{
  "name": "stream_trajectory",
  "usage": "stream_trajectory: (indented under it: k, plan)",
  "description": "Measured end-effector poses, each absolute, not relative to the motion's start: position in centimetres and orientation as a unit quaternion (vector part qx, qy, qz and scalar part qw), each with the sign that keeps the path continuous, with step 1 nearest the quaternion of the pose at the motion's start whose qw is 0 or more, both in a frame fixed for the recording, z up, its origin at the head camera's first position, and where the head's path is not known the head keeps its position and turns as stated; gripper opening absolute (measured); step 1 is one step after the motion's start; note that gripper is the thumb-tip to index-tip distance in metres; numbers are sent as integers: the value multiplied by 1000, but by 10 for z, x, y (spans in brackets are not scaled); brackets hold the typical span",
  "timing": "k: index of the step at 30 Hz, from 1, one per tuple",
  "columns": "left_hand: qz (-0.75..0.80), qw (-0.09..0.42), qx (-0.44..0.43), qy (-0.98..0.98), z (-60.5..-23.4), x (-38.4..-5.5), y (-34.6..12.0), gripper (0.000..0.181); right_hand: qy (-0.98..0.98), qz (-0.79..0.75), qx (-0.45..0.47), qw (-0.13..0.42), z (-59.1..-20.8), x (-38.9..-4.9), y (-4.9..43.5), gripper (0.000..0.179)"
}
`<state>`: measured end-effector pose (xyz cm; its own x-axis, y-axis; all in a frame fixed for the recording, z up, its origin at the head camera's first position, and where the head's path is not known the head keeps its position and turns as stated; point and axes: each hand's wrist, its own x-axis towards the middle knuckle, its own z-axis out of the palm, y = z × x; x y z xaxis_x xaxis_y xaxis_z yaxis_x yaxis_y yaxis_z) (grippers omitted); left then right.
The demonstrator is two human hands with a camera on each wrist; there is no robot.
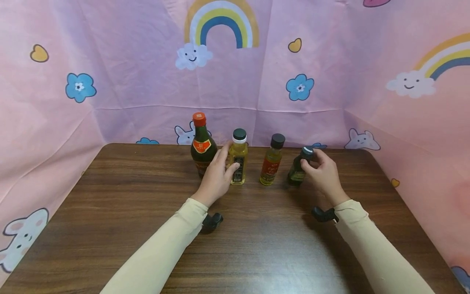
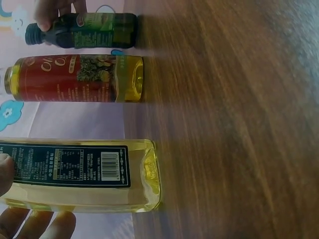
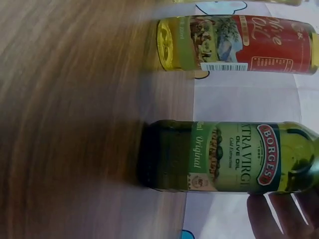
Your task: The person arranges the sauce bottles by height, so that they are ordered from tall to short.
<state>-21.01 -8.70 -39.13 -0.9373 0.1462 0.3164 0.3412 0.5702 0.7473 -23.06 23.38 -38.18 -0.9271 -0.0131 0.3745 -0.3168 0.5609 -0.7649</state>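
My left hand holds a clear bottle of yellow oil with a dark green cap. In the left wrist view its thumb lies on the dark back label and several fingers show on the other side. My right hand grips a small dark green olive oil bottle near its neck; the label reads Borges. Both bottles stand upright at the wooden table. Between them stands a slimmer olive oil bottle with a red label and black cap, untouched by either hand.
A dark bottle with a red cap stands just left of my left hand, partly hidden behind it. The wooden table meets a pink and purple patterned cloth along its back and sides. Black wrist mounts hang below the sleeves.
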Motion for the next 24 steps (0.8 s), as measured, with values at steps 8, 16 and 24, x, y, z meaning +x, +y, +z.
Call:
stream_trajectory:
  k: [8, 16, 24]
  plan:
    - [-443, 102, -135, -880, -395, -213, -92, 71, -862, 474, 99, 149, -385, -233, 230, 32]
    - [-456, 96, -128, -875, -392, -214, -95, 76, -859, 482, 109, 137, -386, -234, 227, 40]
    - [-467, 66, -131, -872, -392, -203, -106, 93, -822, 531, 115, 169, -382, -225, 233, 47]
